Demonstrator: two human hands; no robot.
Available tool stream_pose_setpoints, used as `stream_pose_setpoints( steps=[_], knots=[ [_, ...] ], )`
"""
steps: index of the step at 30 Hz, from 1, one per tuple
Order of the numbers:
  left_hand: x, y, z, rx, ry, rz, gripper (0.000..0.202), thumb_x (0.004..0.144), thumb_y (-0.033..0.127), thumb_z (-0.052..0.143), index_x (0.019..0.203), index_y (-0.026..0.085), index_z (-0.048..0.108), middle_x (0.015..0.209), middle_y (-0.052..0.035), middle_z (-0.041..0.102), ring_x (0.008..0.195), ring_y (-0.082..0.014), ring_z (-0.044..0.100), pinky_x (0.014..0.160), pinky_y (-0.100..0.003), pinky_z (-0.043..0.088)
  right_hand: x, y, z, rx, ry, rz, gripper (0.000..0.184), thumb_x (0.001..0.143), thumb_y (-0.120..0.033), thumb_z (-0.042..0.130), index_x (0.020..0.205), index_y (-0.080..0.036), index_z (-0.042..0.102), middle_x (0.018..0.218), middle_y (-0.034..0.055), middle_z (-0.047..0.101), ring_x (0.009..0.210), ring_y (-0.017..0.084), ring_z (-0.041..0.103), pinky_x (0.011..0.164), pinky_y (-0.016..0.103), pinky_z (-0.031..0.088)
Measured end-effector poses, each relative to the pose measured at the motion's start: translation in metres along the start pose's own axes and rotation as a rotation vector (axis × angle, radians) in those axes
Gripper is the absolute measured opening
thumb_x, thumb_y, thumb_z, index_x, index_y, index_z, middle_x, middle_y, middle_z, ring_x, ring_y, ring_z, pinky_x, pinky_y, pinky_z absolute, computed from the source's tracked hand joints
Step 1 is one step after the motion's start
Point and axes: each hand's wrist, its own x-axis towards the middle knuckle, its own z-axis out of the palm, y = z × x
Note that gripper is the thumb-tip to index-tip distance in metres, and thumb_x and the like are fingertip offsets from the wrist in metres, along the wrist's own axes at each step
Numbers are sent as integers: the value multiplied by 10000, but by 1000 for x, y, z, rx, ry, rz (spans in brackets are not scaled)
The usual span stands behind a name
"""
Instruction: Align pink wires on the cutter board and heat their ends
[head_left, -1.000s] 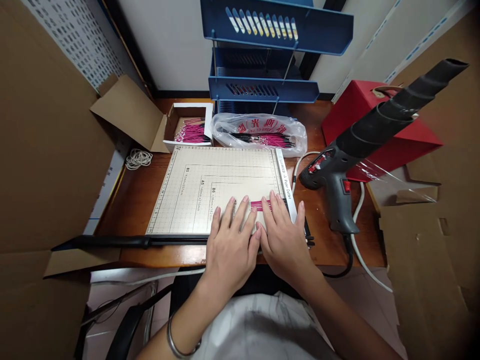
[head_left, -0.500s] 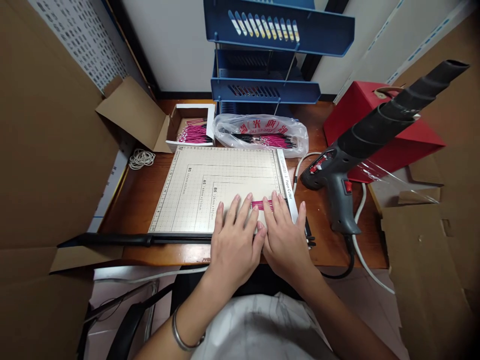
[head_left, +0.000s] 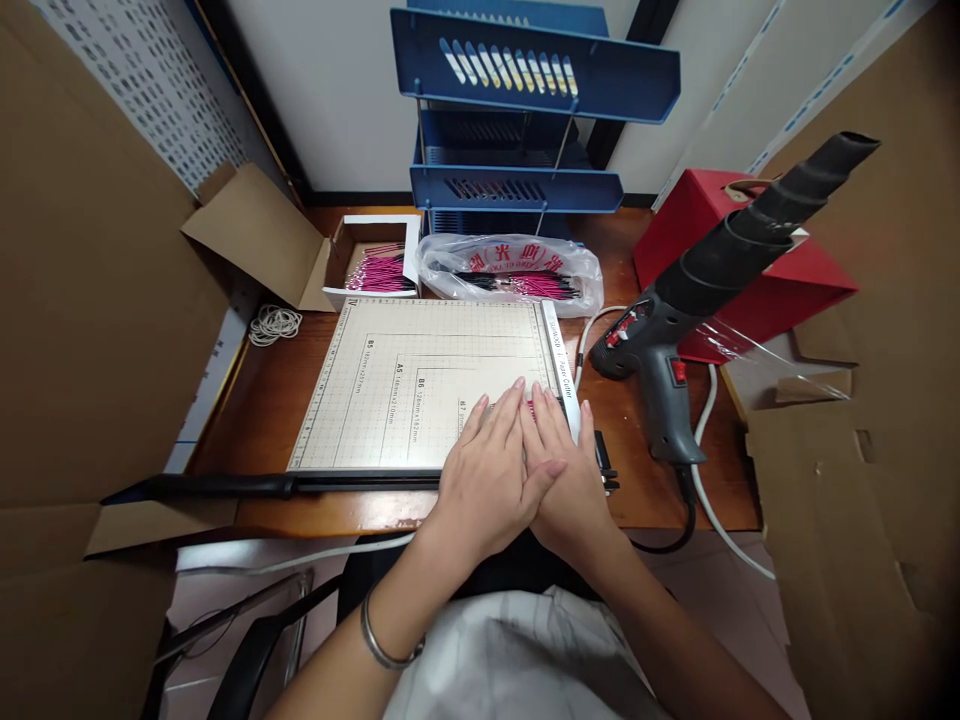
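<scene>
A beige paper cutter board (head_left: pixel 420 380) with a printed grid lies on the wooden desk (head_left: pixel 255 420). Both my hands rest flat on its near right corner, beside the ruler strip (head_left: pixel 559 355). My left hand (head_left: pixel 491 470) has its fingers stretched out and close together, and its thumb overlaps my right hand (head_left: pixel 566 470). My right hand also lies flat with fingers extended. A small bunch of pink wires (head_left: pixel 531 408) is almost fully covered under the fingers of both hands. The cutter's black blade arm (head_left: pixel 285 485) lies along the board's near edge.
A grey heat gun (head_left: pixel 664 340) with a black spiral-wrapped hose stands right of the board. Behind the board are a small white box of pink wires (head_left: pixel 375 265), a plastic bag of wires (head_left: pixel 510 270), blue stacked trays (head_left: pixel 517 110) and a red box (head_left: pixel 750 260). Rubber bands (head_left: pixel 274 322) lie at left. Cardboard walls flank both sides.
My left hand has slid right until it overlaps my right hand, fingers drawn together. The pink wires that showed between the hands are now nearly hidden.
</scene>
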Motion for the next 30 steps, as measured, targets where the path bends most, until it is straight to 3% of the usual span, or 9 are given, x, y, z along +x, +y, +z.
stream_pose_setpoints(
  steps=[6,13,20,23,27,30],
  knots=[
    [4,2,0,-35,-42,-21,750,1077,562,228,1561,2,347,1653,-185,339,1553,-244,309,1291,-476,235,-1,1,1,5,12,-20,622,1016,-284,334,1577,-18,337,1650,220,316,1540,369,294,1242,662,129],
    [3,2,1,-56,-18,-36,750,1073,575,232,1569,25,345,1673,-171,292,1550,-258,315,1285,-485,251,-2,1,2,-9,-13,-16,613,1019,-281,347,1595,-71,324,1667,190,298,1562,342,251,1254,668,68],
    [4,4,0,-101,-33,-45,748,1070,571,264,1563,15,346,1654,-195,325,1563,-239,281,1283,-472,259,-4,2,5,11,31,-9,671,1021,-280,346,1635,-70,173,1672,196,290,1564,333,247,1259,654,86],
    [4,4,0,-126,-27,-55,795,1062,606,238,1553,-9,353,1652,-214,314,1565,-253,275,1274,-472,286,-4,1,1,29,33,3,644,1032,-292,351,1625,-90,205,1676,187,287,1574,326,226,1260,652,78],
    [3,4,6,-139,11,-68,863,1046,653,203,1519,-45,389,1630,-247,343,1541,-287,329,1250,-474,341,-3,9,-13,91,124,113,564,1036,-271,355,1589,-173,299,1710,167,190,1599,364,69,1223,723,45],
    [2,5,11,-121,54,-78,830,1056,630,205,1516,-35,393,1632,-239,345,1522,-293,369,1236,-472,373,2,27,-23,249,193,214,453,1025,-261,358,1466,-195,438,1689,157,272,1591,360,140,1198,764,0]
  ],
)
